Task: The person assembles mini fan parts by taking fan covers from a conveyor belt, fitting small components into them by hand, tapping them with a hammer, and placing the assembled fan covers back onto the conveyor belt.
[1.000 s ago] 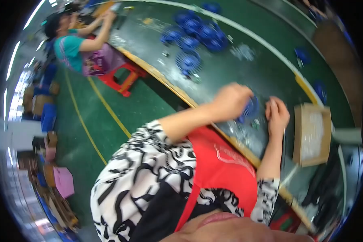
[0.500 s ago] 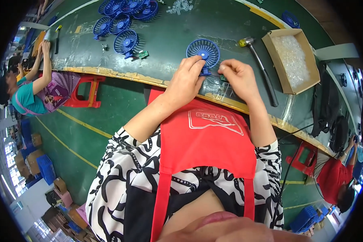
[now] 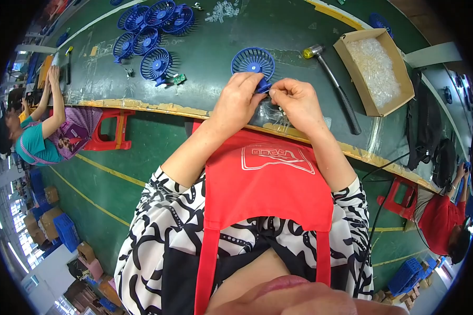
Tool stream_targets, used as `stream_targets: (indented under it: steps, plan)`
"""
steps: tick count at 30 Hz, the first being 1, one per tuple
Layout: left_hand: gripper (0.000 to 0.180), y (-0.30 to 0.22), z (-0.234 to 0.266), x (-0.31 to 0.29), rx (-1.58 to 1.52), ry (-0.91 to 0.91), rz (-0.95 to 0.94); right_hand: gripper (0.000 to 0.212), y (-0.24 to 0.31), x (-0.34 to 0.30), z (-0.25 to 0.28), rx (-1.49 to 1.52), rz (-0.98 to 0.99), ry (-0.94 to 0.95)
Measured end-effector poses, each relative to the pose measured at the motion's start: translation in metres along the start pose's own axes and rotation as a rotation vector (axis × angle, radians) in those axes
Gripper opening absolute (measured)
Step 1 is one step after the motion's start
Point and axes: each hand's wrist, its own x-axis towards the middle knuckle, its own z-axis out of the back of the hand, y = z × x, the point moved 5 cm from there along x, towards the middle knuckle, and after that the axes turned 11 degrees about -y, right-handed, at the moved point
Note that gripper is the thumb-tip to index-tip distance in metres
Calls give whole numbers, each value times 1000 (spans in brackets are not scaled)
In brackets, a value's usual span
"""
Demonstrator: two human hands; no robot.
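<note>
A blue fan head with a round slatted cage [image 3: 253, 62] lies on the green bench in front of me. My left hand [image 3: 237, 101] is closed round the lower rim and neck of this fan. Close against the neck, my right hand [image 3: 298, 104] pinches thumb and forefinger together. Something small and pale shows at those fingertips, too small to name. Part of a little component peeks out below the right fingers, mostly hidden by them.
Several blue fan heads [image 3: 155, 64] lie at the left, one beside a small green circuit board [image 3: 179, 79]. Clear plastic pieces [image 3: 223, 11] are heaped at the back. To the right are a hammer [image 3: 332, 79] and a cardboard box [image 3: 374, 108] of clear parts. Co-workers sit at both sides.
My right hand has moved left to the fan's neck, its fingertips now meeting there. The small green board seen under it before is now mostly hidden. My left hand keeps its hold.
</note>
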Motion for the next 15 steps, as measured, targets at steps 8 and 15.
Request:
stream_targets:
  steps: [8,15]
  plan:
    - [48,1,-4,11,12,-49,65,9,-1,2,-4,272,-76,2]
    - [48,0,-13,11,44,-37,4,8,-6,6,-3,266,-100,11]
